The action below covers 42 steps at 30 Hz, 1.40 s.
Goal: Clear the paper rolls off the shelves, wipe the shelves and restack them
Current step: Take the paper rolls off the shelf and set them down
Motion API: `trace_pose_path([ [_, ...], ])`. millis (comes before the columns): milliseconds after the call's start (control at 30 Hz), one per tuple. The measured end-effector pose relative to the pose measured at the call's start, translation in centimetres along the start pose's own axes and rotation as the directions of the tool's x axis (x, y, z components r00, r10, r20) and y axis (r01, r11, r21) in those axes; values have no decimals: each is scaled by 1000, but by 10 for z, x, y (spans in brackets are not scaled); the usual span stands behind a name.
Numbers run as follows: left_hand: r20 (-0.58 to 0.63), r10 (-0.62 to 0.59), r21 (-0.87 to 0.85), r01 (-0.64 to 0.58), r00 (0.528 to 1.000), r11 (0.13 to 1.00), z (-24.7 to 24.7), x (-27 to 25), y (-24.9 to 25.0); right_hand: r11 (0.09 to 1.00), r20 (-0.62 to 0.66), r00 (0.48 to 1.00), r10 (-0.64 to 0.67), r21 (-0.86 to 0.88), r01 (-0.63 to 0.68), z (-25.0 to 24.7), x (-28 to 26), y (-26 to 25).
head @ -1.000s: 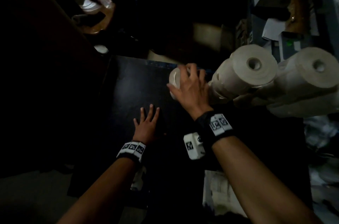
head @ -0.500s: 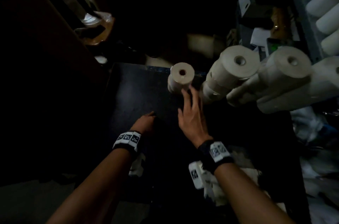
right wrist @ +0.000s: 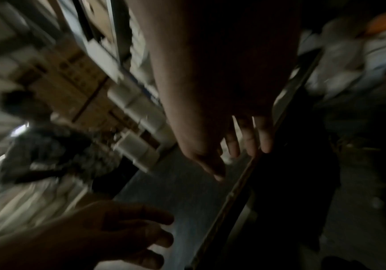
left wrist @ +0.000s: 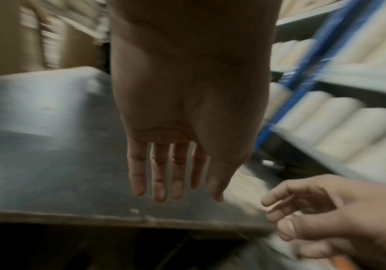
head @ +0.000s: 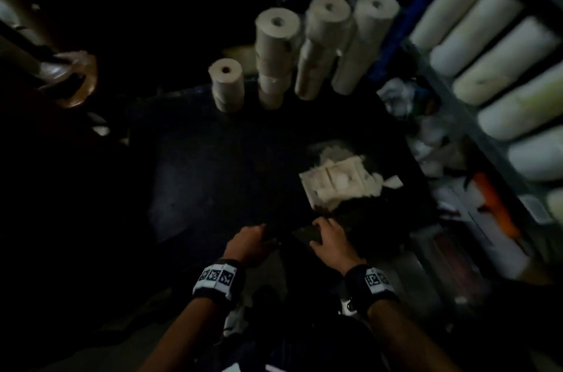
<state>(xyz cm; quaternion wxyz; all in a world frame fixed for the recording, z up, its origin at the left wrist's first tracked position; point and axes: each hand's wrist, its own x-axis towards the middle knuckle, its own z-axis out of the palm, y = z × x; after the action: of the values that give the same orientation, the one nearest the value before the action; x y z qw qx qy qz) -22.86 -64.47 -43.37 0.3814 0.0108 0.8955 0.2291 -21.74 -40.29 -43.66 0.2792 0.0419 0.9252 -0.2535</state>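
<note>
Both hands have drawn back from the stacked paper rolls (head: 227, 83) to the near edge of the dark table (head: 213, 176): the right hand (head: 330, 239), which had been touching the shortest stack, now holds nothing, its fingers loosely curled, and the left hand (head: 248, 242) hangs beside it with fingers straight

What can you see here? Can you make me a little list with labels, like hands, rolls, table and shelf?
left hand: empty, fingers straight, above the dark table's near edge
right hand: empty, fingers loosely curled, beside the left hand
dark table: holds the stacks and a crumpled whitish packet
stacks of paper rolls: four, upright, at the table's far side
shelf: on the right, more rolls lying on it
</note>
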Motion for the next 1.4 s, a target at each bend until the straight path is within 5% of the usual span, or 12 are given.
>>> trace_pose_path([
  [167,-19,204,94,-202,979,975,4,-38,70,993,-207,974,89,94,-70,-26,-85,44],
  [333,-20,444,161,-435,896,886,4,-71,182,977,-451,869,203,152,-149,-87,-171,103],
  [433,-6,605,284,-578,796,765,6,-90,263,969,-575,780,248,154,-195,-138,-230,141],
  [600,35,758,396,-705,651,588,17,-118,404,950,-796,544,264,116,-291,-233,-334,208],
  [700,-13,874,407,-796,485,448,33,-153,486,905,-893,381,240,65,-419,-287,-402,250],
  [800,-44,937,452,-829,347,329,44,-185,567,857,-934,306,182,-2,-516,-336,-458,291],
  [867,-96,963,480,-835,253,268,51,-205,616,833,-933,319,166,-40,-551,-361,-483,322],
  [967,-190,973,554,-804,131,217,59,-235,678,830,-881,422,213,-65,-554,-385,-502,370],
  [1100,-321,946,662,-704,45,258,67,-256,738,838,-784,557,275,-88,-538,-390,-511,419],
  [1233,-367,929,726,-609,51,320,61,-254,781,851,-761,602,240,-133,-507,-399,-514,434],
  [1400,-284,935,772,-527,213,355,45,-244,823,873,-712,660,238,-141,-468,-412,-512,446],
])
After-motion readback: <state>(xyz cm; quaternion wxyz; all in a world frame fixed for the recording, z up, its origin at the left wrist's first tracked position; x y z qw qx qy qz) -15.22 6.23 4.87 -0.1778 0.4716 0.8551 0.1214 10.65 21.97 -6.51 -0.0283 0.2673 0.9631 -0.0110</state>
